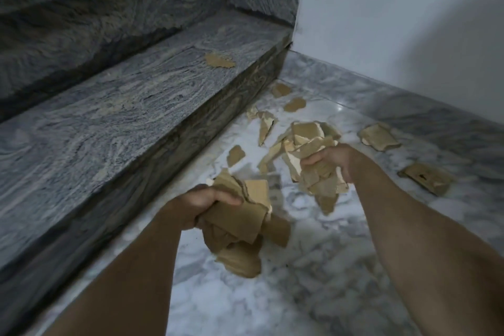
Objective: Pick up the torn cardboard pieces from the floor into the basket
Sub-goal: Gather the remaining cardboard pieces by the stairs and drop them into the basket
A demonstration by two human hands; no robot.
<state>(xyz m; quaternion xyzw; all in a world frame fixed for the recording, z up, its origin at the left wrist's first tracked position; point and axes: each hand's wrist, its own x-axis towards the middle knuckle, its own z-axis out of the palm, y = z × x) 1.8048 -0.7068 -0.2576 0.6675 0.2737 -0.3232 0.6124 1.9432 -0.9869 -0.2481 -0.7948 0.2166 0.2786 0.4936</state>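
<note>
My left hand [199,206] grips a thick bundle of torn brown cardboard pieces [240,229] that hangs below the fist, above the marble floor. My right hand [331,159] grips a second bunch of cardboard pieces [313,169], held over a loose heap [300,136] on the floor. Several more torn pieces lie scattered: two at the right [379,136] [426,177], small ones near the step [293,104] [236,155], and one on the stair tread [219,60]. No basket is in view.
A grey granite stair step [122,117] runs along the left, its riser meeting the white marble floor [313,267]. A white wall [395,22] with a grey skirting closes the right and far side.
</note>
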